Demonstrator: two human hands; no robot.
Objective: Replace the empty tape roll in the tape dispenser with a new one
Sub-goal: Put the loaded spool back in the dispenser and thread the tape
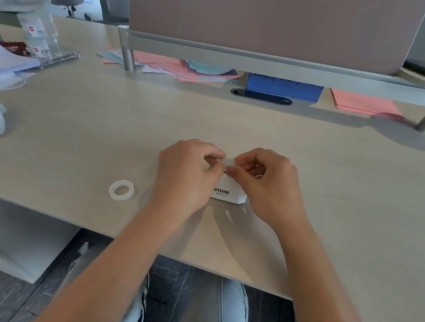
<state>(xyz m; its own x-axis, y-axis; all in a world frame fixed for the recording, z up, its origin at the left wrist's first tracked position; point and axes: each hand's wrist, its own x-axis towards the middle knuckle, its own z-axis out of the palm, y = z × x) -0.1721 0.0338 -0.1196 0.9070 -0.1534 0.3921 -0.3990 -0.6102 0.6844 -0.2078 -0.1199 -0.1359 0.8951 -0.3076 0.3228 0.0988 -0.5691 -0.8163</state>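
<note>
Where hands meet, dispenser half-hidden

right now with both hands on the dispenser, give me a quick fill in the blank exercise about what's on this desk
1. The white tape dispenser carries the printed word ____.
2. The loose tape roll lies on the desk on the side of the person's ____ hand.
3. The right hand and the other hand meet just ____ the dispenser.
4. The neat stack of paper under the shelf at far right is ____ in colour.

Missing words: VIVID; left; above; pink
</note>
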